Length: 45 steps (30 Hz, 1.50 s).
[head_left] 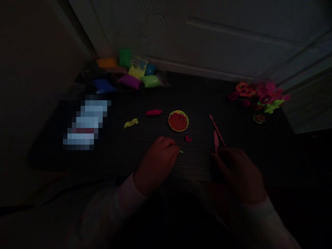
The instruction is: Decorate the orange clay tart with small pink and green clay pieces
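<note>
My left hand [158, 160] is closed, its fingertips down at the tabletop. A small strip of light green clay [181, 151] pokes out from under them. On the right, my right hand [240, 174] has its thumb and fingers around the lower end of a pink plastic clay knife [216, 140]; the handle is hidden. Beside the blade lies a thin pink modelling stick [217, 129]. A small curled red clay piece [188, 138] lies just beyond my left fingertips. Behind it is a round yellow-rimmed clay disc [178, 128], red inside, with red and green bits along its far side.
A red clay roll [154, 112] and a twisted yellow clay piece [131, 123] lie left of the disc. Several bags of coloured clay [129, 81] are at the back left. A bright blurred-out screen [86, 121] is at left, colourful clay flowers [267, 93] at right. The room is dark.
</note>
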{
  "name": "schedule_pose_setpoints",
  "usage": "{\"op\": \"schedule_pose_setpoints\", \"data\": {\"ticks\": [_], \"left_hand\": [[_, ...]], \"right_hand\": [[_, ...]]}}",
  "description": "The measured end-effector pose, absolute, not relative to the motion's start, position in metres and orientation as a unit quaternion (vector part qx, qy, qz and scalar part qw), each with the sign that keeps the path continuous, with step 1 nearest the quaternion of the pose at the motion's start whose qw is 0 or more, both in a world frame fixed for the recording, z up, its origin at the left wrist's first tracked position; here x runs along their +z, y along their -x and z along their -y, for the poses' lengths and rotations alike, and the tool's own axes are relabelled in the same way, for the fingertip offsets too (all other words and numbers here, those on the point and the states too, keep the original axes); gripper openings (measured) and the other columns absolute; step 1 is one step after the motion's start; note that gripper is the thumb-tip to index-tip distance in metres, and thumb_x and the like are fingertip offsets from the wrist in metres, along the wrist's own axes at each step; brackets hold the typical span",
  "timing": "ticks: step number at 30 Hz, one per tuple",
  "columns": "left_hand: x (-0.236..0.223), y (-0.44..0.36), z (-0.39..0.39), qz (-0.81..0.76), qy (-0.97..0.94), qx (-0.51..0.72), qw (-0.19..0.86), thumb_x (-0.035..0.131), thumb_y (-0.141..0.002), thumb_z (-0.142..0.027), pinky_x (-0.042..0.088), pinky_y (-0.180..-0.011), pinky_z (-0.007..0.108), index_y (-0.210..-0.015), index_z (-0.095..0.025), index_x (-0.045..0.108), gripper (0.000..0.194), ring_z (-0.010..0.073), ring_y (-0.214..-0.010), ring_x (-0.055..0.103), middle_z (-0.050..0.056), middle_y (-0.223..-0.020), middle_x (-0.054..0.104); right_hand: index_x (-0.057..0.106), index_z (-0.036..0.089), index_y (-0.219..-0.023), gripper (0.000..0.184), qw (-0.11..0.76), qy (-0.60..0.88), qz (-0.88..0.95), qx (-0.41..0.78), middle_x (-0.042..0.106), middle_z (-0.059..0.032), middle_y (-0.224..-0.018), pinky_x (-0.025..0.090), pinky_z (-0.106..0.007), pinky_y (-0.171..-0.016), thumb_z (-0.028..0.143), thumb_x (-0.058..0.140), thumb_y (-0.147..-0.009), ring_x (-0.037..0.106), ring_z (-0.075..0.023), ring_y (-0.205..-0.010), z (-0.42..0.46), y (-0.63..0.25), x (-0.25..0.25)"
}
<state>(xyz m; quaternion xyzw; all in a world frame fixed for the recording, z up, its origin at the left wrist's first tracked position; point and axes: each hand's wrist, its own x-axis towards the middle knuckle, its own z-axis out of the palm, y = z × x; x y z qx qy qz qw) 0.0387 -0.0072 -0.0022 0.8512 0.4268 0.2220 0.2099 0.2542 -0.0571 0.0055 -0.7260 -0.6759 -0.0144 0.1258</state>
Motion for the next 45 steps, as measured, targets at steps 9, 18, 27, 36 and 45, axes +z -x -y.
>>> {"op": "schedule_pose_setpoints", "data": {"ticks": [9, 18, 27, 36, 45], "left_hand": [[-0.003, -0.030, 0.018, -0.453, -0.828, 0.264, 0.199, 0.049, -0.081, -0.018, 0.042, -0.075, 0.032, -0.083, -0.015, 0.060, 0.012, 0.0163, -0.081, 0.050, 0.004, -0.082, 0.059], [-0.004, -0.033, 0.023, -0.473, -0.828, 0.235, 0.186, 0.046, -0.082, -0.021, 0.042, -0.075, 0.035, -0.085, -0.016, 0.060, 0.015, 0.0182, -0.082, 0.049, 0.005, -0.084, 0.059], [-0.007, -0.032, 0.024, -0.468, -0.833, 0.236, 0.177, 0.044, -0.084, -0.021, 0.042, -0.076, 0.035, -0.086, -0.016, 0.060, 0.017, 0.0178, -0.081, 0.049, 0.005, -0.085, 0.060], [-0.007, -0.031, 0.024, -0.463, -0.836, 0.236, 0.177, 0.045, -0.083, -0.020, 0.042, -0.076, 0.035, -0.085, -0.016, 0.059, 0.015, 0.0171, -0.081, 0.051, 0.004, -0.083, 0.060], [-0.006, -0.032, 0.024, -0.468, -0.836, 0.230, 0.172, 0.044, -0.083, -0.019, 0.042, -0.075, 0.034, -0.085, -0.016, 0.060, 0.016, 0.0175, -0.080, 0.051, 0.004, -0.083, 0.060]], "right_hand": [[0.059, 0.016, -0.076, 0.020, 0.032, 0.720, 0.691, -0.057, 0.062, -0.0077, -0.072, 0.042, -0.029, -0.050, 0.026, 0.041, -0.078, 0.059, -0.0192, -0.062, 0.044, -0.263, 0.009], [0.049, 0.013, -0.108, 0.029, 0.137, 0.587, 0.796, 0.047, 0.068, -0.0053, -0.079, 0.043, -0.022, -0.046, 0.017, 0.030, -0.086, 0.057, -0.0101, -0.046, 0.072, -0.205, 0.007], [0.054, 0.011, -0.109, 0.032, 0.129, 0.528, 0.840, -0.011, 0.064, -0.0007, -0.059, 0.038, -0.024, -0.047, 0.014, 0.035, -0.083, 0.054, -0.0111, -0.045, 0.068, -0.192, 0.004], [0.057, 0.010, -0.106, 0.032, 0.114, 0.505, 0.854, -0.047, 0.059, 0.0007, -0.050, 0.032, -0.025, -0.046, 0.014, 0.036, -0.082, 0.049, -0.0104, -0.041, 0.065, -0.188, 0.004], [0.057, 0.010, -0.107, 0.033, 0.093, 0.509, 0.854, -0.056, 0.062, -0.0011, -0.055, 0.034, -0.025, -0.046, 0.014, 0.036, -0.082, 0.049, -0.0101, -0.043, 0.069, -0.189, 0.001]]}}
